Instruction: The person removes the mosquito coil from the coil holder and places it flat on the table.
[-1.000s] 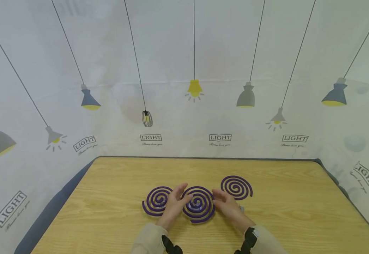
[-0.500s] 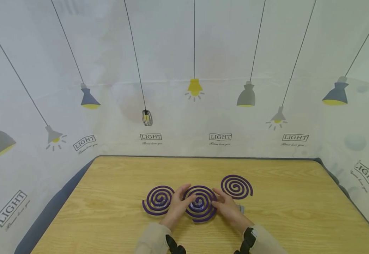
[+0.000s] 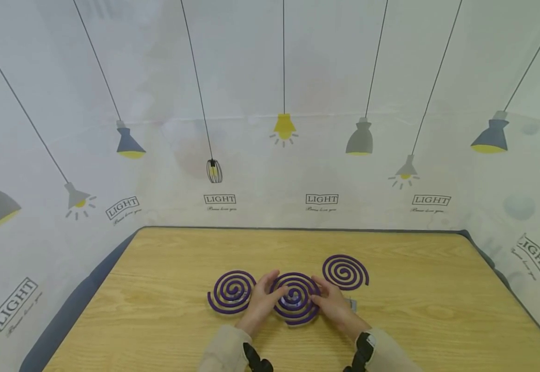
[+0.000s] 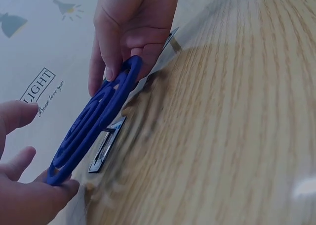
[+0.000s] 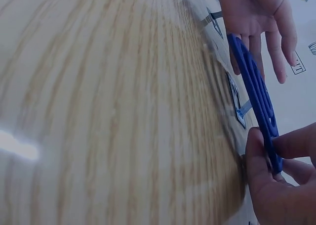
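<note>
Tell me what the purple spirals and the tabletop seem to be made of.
Middle spiral, held at its edges by both hands: looks like a rigid, matte pressed coil, possibly mosquito incense or plastic; it keeps its flat shape while lifted. The left spiral and right spiral look alike. Tabletop: light wood or wood-look laminate, with visible grain and a slight sheen.

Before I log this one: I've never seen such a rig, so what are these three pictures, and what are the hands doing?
No machine here: a person works bare-handed, wearing three cameras. The wide picture comes from the head camera, looking down at a wooden table with a lamp-printed backdrop behind it. The two close pictures come from wrist cameras. Three purple spiral mosquito coils show. The left coil and the right coil lie flat. The left hand and right hand grip the middle coil by opposite edges; the wrist views show it lifted and tilted above a small metal stand.
</note>
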The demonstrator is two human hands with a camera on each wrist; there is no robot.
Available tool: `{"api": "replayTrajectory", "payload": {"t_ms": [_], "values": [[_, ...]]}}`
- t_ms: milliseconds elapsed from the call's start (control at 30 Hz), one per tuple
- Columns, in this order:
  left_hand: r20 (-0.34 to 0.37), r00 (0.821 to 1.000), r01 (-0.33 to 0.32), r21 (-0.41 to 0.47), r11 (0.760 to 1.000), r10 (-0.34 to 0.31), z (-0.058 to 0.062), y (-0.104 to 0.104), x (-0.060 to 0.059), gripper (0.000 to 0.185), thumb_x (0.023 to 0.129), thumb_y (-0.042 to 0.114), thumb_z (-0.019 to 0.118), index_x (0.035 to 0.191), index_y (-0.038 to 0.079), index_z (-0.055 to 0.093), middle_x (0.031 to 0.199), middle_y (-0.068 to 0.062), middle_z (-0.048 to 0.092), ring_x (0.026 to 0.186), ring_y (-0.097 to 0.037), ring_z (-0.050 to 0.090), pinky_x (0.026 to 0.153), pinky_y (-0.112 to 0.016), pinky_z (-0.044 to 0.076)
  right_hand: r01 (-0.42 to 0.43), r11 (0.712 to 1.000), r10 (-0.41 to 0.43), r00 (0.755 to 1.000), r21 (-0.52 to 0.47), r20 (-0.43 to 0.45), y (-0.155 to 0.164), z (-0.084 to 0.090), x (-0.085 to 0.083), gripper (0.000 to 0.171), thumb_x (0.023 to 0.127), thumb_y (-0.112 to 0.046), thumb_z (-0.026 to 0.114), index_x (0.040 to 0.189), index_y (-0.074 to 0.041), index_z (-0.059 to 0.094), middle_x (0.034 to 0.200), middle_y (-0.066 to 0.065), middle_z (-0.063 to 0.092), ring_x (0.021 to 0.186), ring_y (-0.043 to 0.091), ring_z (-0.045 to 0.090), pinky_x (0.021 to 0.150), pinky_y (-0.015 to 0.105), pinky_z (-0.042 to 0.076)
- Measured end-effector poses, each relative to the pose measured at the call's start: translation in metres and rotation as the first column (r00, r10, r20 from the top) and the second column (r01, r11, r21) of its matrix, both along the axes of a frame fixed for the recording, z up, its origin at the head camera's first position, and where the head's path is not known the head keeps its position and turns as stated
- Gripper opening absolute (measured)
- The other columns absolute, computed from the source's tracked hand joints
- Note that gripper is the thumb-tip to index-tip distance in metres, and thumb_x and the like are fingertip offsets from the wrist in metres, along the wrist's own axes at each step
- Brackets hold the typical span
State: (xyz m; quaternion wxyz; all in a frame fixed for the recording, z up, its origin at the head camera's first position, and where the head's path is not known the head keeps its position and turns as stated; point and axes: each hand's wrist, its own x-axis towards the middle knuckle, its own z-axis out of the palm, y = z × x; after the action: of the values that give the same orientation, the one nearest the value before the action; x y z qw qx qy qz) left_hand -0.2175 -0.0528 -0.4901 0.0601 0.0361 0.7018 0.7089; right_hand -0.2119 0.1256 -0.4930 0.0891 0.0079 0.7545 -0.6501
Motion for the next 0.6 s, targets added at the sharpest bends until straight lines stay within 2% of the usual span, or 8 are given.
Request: {"api": "replayTrajectory", "payload": {"t_ms": [267, 333, 433, 600], "values": [[0.034, 0.999, -0.012, 0.021, 1.000, 0.011, 0.004, 0.001, 0.003, 0.052, 0.084, 0.005, 0.057, 0.128, -0.011, 0.033, 0.135, -0.027, 0.031, 0.126, -0.039, 0.024, 0.103, -0.045, 0.023, 0.017, 0.996, -0.011, 0.998, 0.093, -0.057, 0.002, 0.002, 0.001, 0.049, 0.081, 0.010, 0.051, 0.127, 0.010, 0.038, 0.102, 0.021, 0.057, 0.088, 0.027, 0.058, 0.072, 0.034, 0.051], [0.044, 0.999, -0.022, 0.021, 1.000, 0.021, 0.002, 0.001, 0.003, 0.052, 0.084, 0.004, 0.057, 0.128, -0.010, 0.034, 0.134, -0.028, 0.031, 0.125, -0.040, 0.025, 0.102, -0.046, 0.025, 0.013, 0.994, -0.005, 0.997, 0.110, -0.072, 0.003, 0.001, 0.001, 0.049, 0.080, 0.010, 0.052, 0.127, 0.010, 0.038, 0.102, 0.022, 0.057, 0.090, 0.029, 0.057, 0.075, 0.034, 0.050], [0.058, 0.998, -0.032, 0.015, 0.999, 0.031, -0.007, 0.003, 0.001, 0.052, 0.083, 0.004, 0.058, 0.128, -0.009, 0.035, 0.132, -0.028, 0.034, 0.122, -0.039, 0.030, 0.099, -0.044, 0.031, 0.005, 0.993, 0.005, 0.996, 0.120, -0.085, 0.004, 0.000, 0.001, 0.049, 0.080, 0.010, 0.052, 0.127, 0.010, 0.038, 0.103, 0.023, 0.057, 0.091, 0.029, 0.057, 0.076, 0.034, 0.050], [0.074, 0.996, -0.046, 0.045, 0.998, 0.042, -0.011, 0.005, 0.002, 0.049, 0.080, -0.005, 0.057, 0.126, -0.010, 0.039, 0.125, -0.029, 0.041, 0.114, -0.036, 0.041, 0.092, -0.036, 0.040, 0.005, 0.990, 0.007, 0.996, 0.143, -0.088, 0.006, -0.002, 0.000, 0.048, 0.080, 0.010, 0.052, 0.126, 0.010, 0.039, 0.104, 0.025, 0.057, 0.090, 0.029, 0.058, 0.077, 0.035, 0.050]]}}
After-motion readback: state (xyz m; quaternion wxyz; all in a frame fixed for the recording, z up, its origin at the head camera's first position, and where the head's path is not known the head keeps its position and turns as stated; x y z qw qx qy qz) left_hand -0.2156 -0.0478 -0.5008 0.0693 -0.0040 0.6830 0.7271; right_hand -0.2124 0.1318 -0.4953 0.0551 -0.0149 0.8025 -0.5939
